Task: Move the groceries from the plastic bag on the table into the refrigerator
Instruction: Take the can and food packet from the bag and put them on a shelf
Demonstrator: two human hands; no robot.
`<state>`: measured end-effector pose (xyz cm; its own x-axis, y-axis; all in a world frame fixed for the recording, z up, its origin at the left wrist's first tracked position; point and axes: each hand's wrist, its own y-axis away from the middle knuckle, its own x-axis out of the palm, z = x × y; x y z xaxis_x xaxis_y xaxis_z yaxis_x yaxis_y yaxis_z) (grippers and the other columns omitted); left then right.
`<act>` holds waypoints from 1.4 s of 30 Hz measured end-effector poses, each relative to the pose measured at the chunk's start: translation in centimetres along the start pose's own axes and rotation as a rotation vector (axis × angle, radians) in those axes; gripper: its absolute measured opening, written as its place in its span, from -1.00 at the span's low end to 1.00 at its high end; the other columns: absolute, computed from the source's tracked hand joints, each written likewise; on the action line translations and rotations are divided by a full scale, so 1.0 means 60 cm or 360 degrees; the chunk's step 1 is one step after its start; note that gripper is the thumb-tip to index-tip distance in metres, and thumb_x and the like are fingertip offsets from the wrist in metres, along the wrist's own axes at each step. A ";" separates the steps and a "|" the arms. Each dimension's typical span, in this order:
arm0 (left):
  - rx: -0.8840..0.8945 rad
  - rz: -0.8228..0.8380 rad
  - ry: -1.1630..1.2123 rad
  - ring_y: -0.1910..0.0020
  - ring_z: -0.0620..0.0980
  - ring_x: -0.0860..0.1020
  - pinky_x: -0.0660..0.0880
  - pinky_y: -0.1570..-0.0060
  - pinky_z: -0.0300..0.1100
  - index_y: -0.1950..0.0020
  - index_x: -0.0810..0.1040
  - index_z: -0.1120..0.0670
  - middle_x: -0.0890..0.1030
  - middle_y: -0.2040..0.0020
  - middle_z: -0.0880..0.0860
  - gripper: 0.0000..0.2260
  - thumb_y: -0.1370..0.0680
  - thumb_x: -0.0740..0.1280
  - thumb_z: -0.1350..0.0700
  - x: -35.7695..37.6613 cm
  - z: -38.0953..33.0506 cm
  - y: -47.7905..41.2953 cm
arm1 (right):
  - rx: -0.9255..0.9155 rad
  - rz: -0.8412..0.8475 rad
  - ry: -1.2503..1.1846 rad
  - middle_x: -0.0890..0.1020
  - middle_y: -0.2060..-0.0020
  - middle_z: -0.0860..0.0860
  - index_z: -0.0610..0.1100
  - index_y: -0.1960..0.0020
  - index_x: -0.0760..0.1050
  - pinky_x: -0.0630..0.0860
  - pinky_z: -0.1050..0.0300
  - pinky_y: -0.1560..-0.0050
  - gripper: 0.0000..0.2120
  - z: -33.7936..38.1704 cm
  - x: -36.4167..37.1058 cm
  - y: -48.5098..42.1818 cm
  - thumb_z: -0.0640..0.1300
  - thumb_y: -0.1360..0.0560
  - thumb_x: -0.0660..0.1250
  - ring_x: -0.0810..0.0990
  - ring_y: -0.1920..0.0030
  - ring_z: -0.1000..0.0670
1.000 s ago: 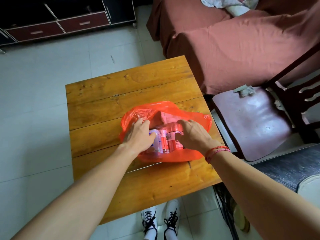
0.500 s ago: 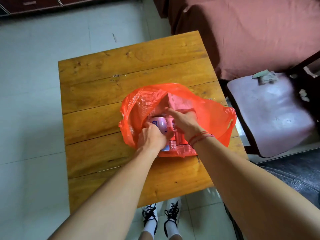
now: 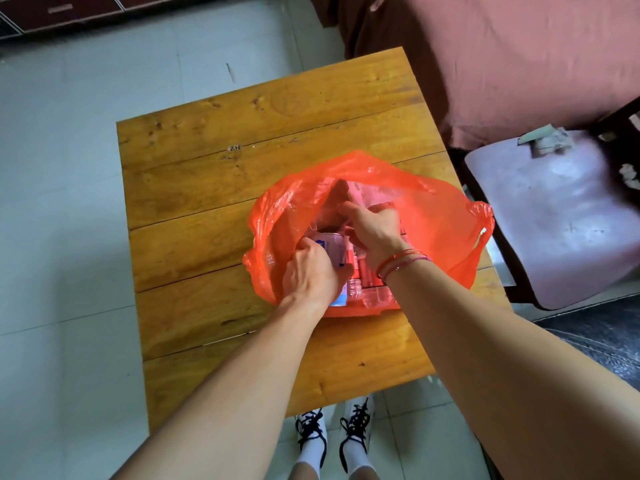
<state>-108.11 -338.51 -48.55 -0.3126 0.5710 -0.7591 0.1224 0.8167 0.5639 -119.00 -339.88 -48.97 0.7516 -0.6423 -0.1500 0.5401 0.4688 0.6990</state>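
Gripping a pale lilac can point(image 3: 333, 244), the left hand point(image 3: 308, 271) has its fingers curled round it in the mouth of the bag point(image 3: 436, 220). The bag is thin, see-through orange-red plastic, crumpled, with its mouth spread wide. It lies on the worktop point(image 3: 225, 174) against the right edge, about midway between the far and near edges, and one handle loop pokes out past that edge.

The can carries a blue patch on its label, but the writing is too blurred to read. Just beside it, deeper in the bag, stand small red-and-white containers point(image 3: 363, 277); I cannot tell whether they are cans or bottles, and no lettering on them can be read. A pink packet point(image 3: 367, 195) shows at the bag's far side.

The right hand point(image 3: 375, 232) reaches into the bag, back upward, fingers bent down toward the pink packet. Whether they grip anything cannot be told. Red string bracelets point(image 3: 403, 262) circle that wrist.

A chair point(image 3: 554, 230) with a pale seat stands by the worktop's right edge, and a rust-red cover point(image 3: 502, 64) lies beyond the far right corner. White shoes point(image 3: 356, 431) with black laces show below the near edge.
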 end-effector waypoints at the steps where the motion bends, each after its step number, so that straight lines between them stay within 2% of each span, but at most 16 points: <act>1: 0.0019 0.0007 -0.0009 -0.20 0.29 0.56 0.50 -0.07 0.02 -0.34 0.31 0.22 0.56 -0.25 0.25 -0.34 -0.45 0.46 -0.14 -0.001 -0.002 0.004 | -0.0011 0.0000 -0.0038 0.50 0.31 -0.09 -0.13 0.20 0.38 0.42 0.15 0.40 -0.72 0.003 -0.003 0.001 -0.21 -0.37 0.51 0.49 0.38 -0.04; 4: 0.0068 -0.0012 -0.0010 -0.15 0.28 0.58 0.49 0.02 -0.01 -0.31 0.33 0.18 0.60 -0.20 0.23 -0.44 -0.47 0.45 -0.07 -0.007 -0.004 0.021 | -0.0038 0.0017 -0.0059 0.55 0.22 -0.17 -0.10 0.18 0.35 0.48 0.01 0.27 -0.71 0.011 -0.017 0.007 -0.22 -0.39 0.49 0.55 0.27 -0.11; 7: 0.0110 0.0009 0.0089 -0.11 0.23 0.61 0.44 0.12 -0.09 -0.28 0.34 0.14 0.62 -0.16 0.17 -0.49 -0.46 0.47 -0.02 -0.010 0.003 0.037 | -0.0042 0.0044 -0.0098 0.66 0.06 -0.22 -0.08 0.01 0.40 0.51 0.01 0.23 -0.68 0.022 -0.035 0.025 -0.15 -0.37 0.51 0.63 0.20 -0.15; 10: 0.0170 0.0048 0.0239 -0.12 0.19 0.61 0.54 -0.07 0.05 -0.18 0.30 -0.02 0.61 -0.15 0.10 -0.48 -0.36 0.49 -0.08 -0.012 0.015 0.058 | -0.0002 0.0008 -0.0107 0.65 0.05 -0.16 -0.08 -0.20 0.40 0.57 0.01 0.21 -0.55 0.030 -0.051 0.048 -0.09 -0.40 0.51 0.64 0.19 -0.13; 13: 0.0206 0.0045 0.0209 -0.14 0.23 0.60 0.55 -0.08 0.05 -0.37 0.25 0.08 0.60 -0.19 0.15 -0.27 -0.35 0.51 -0.14 -0.023 0.017 0.089 | 0.0031 0.0017 -0.0111 0.62 0.12 -0.18 -0.09 -0.12 0.40 0.65 -0.29 0.04 -0.61 0.040 -0.070 0.089 -0.06 -0.41 0.50 0.68 0.11 -0.22; 15: 0.0195 0.0085 0.0244 -0.14 0.24 0.60 0.50 0.08 -0.06 -0.42 0.25 0.15 0.60 -0.18 0.17 -0.26 -0.40 0.53 -0.08 -0.036 0.009 0.117 | 0.0016 0.0020 -0.0054 0.65 0.12 -0.18 -0.06 -0.01 0.43 0.64 -0.38 0.12 -0.55 0.046 -0.090 0.116 0.05 -0.24 0.54 0.71 0.07 -0.27; 17: 0.0196 0.0122 0.0288 -0.12 0.22 0.60 0.40 0.18 -0.12 -0.37 0.33 0.17 0.61 -0.17 0.17 -0.34 -0.42 0.52 -0.08 -0.047 0.004 0.142 | -0.0040 -0.0027 0.0064 0.69 0.13 -0.18 -0.05 0.07 0.49 0.66 -0.32 0.19 -0.45 0.044 -0.113 0.125 0.19 -0.06 0.50 0.72 0.12 -0.25; 22: 0.0324 0.0131 0.0324 -0.12 0.21 0.58 0.39 0.15 -0.18 -0.27 0.42 0.16 0.62 -0.14 0.16 -0.38 -0.36 0.52 -0.12 -0.099 -0.014 0.204 | -0.0155 -0.0029 0.0194 0.72 0.18 -0.12 -0.06 0.07 0.56 0.68 -0.23 0.11 -0.40 0.084 -0.176 0.190 0.30 -0.07 0.54 0.73 0.13 -0.21; 24: 0.0389 0.0125 0.0351 -0.07 0.17 0.60 0.50 0.07 -0.17 -0.20 0.47 0.07 0.64 -0.10 0.09 -0.33 -0.21 0.50 -0.23 -0.133 -0.021 0.227 | -0.0191 0.0005 0.0115 0.67 0.30 -0.10 -0.09 0.07 0.52 0.69 -0.20 0.19 -0.56 0.135 -0.194 0.275 0.16 -0.23 0.54 0.70 0.26 -0.15; 27: 0.0483 0.0078 0.0514 -0.01 0.13 0.62 0.57 -0.01 0.01 -0.10 0.50 0.00 0.65 -0.03 0.04 -0.24 0.00 0.47 -0.32 -0.188 -0.030 0.247 | -0.0252 0.0144 0.0031 0.56 0.41 -0.10 -0.09 0.07 0.50 0.66 -0.01 0.29 -0.85 0.189 -0.224 0.357 -0.07 -0.49 0.44 0.56 0.46 -0.05; 31: 0.0655 -0.0073 0.0656 0.04 0.07 0.60 0.55 0.02 -0.02 -0.08 0.53 0.01 0.66 0.02 0.00 -0.41 -0.17 0.63 -0.16 -0.294 -0.058 0.291 | -0.0405 0.0192 -0.0015 0.55 0.31 -0.03 -0.02 0.08 0.52 0.56 -0.08 0.08 -0.90 0.260 -0.265 0.439 -0.04 -0.52 0.43 0.54 0.35 -0.06; 33: 0.0731 -0.0127 0.0754 0.06 0.02 0.61 0.56 0.05 -0.03 -0.09 0.54 0.00 0.66 0.04 -0.03 -0.43 -0.19 0.64 -0.14 -0.347 -0.071 0.313 | -0.0503 0.0226 -0.0039 0.55 0.33 -0.01 -0.03 0.00 0.53 0.55 -0.07 0.09 -0.89 0.296 -0.283 0.478 -0.06 -0.51 0.43 0.54 0.41 -0.02; 35: 0.0822 -0.0167 0.0873 0.08 0.01 0.62 0.59 0.04 0.02 -0.09 0.54 -0.02 0.66 0.06 -0.04 -0.44 -0.19 0.65 -0.11 -0.396 -0.082 0.334 | -0.0610 0.0262 -0.0089 0.56 0.28 -0.03 -0.06 -0.07 0.54 0.55 0.01 0.19 -0.85 0.332 -0.298 0.518 -0.08 -0.52 0.42 0.57 0.47 0.00; 38: 0.0944 -0.0193 0.1069 0.08 0.07 0.65 0.62 0.02 0.12 0.03 0.54 -0.04 0.67 0.10 -0.01 -0.58 -0.24 0.66 0.02 -0.465 -0.095 0.372 | -0.0796 0.0317 -0.0077 0.63 0.06 -0.06 -0.04 -0.22 0.53 0.60 0.00 0.19 -0.72 0.377 -0.320 0.574 -0.06 -0.53 0.42 0.66 0.21 -0.09; 40: 0.1033 -0.0219 0.1185 0.08 0.07 0.65 0.64 0.05 0.07 0.00 0.54 -0.03 0.67 0.09 -0.01 -0.60 -0.28 0.65 0.11 -0.507 -0.104 0.399 | -0.0923 0.0360 -0.0061 0.64 0.04 -0.03 -0.04 -0.22 0.53 0.58 -0.05 0.10 -0.74 0.401 -0.331 0.608 -0.07 -0.54 0.40 0.65 0.17 -0.11; 42: 0.1147 -0.0257 0.1291 0.14 -0.07 0.65 0.63 0.17 -0.13 -0.10 0.54 0.03 0.65 0.09 -0.04 -0.56 -0.31 0.63 0.16 -0.550 -0.113 0.430 | -0.1021 0.0386 -0.0036 0.65 0.05 -0.02 -0.03 -0.17 0.54 0.59 -0.08 0.09 -0.79 0.421 -0.336 0.639 -0.08 -0.54 0.40 0.65 0.18 -0.10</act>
<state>-101.00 -336.86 -6.77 -0.8691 0.4438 -0.2183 0.4634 0.8849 -0.0458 -123.04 -324.29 -1.47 0.8754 -0.4829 -0.0217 0.4800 0.8631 0.1573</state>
